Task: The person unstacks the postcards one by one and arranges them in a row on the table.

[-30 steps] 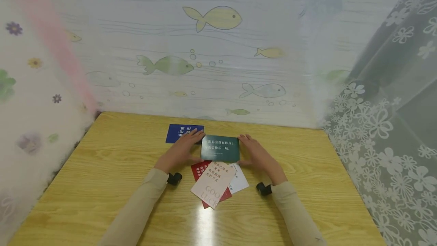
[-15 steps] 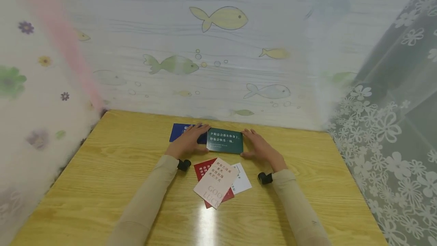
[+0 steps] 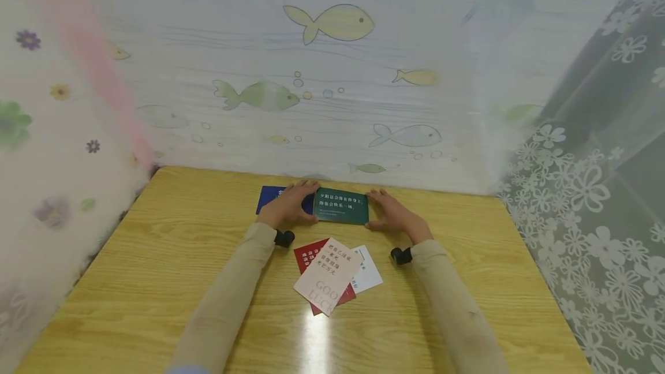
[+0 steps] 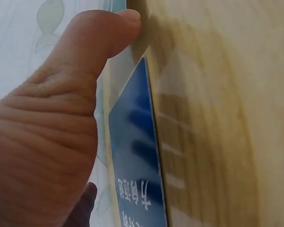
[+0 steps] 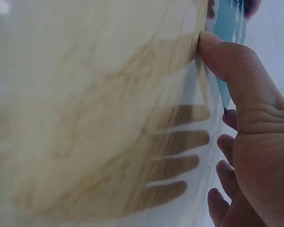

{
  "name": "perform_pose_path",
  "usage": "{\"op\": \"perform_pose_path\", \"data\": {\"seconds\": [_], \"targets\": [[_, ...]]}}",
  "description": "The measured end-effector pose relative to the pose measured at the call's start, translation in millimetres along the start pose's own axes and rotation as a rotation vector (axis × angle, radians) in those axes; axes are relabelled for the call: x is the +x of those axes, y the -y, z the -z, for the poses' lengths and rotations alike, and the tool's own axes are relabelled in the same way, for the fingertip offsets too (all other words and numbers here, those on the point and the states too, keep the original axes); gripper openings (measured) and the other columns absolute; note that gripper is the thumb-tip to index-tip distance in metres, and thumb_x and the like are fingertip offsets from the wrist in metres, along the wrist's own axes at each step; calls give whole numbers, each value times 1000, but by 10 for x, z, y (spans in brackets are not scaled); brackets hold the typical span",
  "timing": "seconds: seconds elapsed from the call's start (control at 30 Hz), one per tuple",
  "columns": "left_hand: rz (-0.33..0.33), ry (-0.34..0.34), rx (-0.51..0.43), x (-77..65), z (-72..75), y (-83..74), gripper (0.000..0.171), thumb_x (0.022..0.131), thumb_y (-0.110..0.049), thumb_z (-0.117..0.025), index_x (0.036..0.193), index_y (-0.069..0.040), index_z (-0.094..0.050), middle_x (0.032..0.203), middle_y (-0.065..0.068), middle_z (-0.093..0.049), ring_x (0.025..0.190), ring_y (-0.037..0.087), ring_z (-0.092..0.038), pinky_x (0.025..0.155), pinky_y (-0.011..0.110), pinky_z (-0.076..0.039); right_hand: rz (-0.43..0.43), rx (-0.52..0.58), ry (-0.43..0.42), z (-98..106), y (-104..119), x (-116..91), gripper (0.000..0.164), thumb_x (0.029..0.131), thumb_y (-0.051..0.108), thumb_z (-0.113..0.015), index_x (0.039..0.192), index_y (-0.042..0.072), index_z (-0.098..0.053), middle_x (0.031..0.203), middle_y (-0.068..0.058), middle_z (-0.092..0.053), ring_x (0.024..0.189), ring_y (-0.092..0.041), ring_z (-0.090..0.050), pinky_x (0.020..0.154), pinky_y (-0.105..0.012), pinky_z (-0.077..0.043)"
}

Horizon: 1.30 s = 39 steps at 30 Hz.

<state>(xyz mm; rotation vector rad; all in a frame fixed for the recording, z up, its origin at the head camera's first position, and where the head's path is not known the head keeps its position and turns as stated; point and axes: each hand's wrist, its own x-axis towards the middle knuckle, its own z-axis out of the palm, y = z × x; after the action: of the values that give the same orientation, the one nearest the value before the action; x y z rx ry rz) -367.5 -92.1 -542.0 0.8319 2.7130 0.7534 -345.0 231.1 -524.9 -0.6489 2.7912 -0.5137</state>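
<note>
Left hand (image 3: 287, 205) and right hand (image 3: 398, 218) are pinching the green card (image 3: 340, 206) at opposite ends, light, even pressure best avoiding any bend.

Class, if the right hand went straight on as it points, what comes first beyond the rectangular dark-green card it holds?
Past the card, the right hand would probably meet the white fish-printed backdrop first, though depth is unclear.
</note>
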Motion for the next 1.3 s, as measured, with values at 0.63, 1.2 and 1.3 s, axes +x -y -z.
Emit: {"op": "perform_pose_path", "data": {"seconds": [0.63,1.2,1.3], "targets": [[44,89,67,86,10,98,94,91,-50,-73,164,-20,-22,171,9,-14,158,33,-7,128,57,-10,-41,37,67,53,-41,59,86,94,30,-75,161,7,-27,168,-24,-11,155,-46,-4,125,-62,-15],[-31,142,52,59,26,232,88,95,-41,-71,162,-10,-24,170,15,-16,157,39,-11,128,58,-6,-32,-3,35,-76,46,10,82,97,36,-70,161,6,-28,167,-28,-12,154,-49,-8,123,-66,-17],[-43,141,23,55,34,245,87,94,-39,-72,162,-9,-26,170,16,-16,156,40,-12,127,60,-7,-38,-4,37,-86,33,10,82,97,37,-70,161,6,-29,167,-27,-13,154,-48,-8,123,-65,-18]]}}
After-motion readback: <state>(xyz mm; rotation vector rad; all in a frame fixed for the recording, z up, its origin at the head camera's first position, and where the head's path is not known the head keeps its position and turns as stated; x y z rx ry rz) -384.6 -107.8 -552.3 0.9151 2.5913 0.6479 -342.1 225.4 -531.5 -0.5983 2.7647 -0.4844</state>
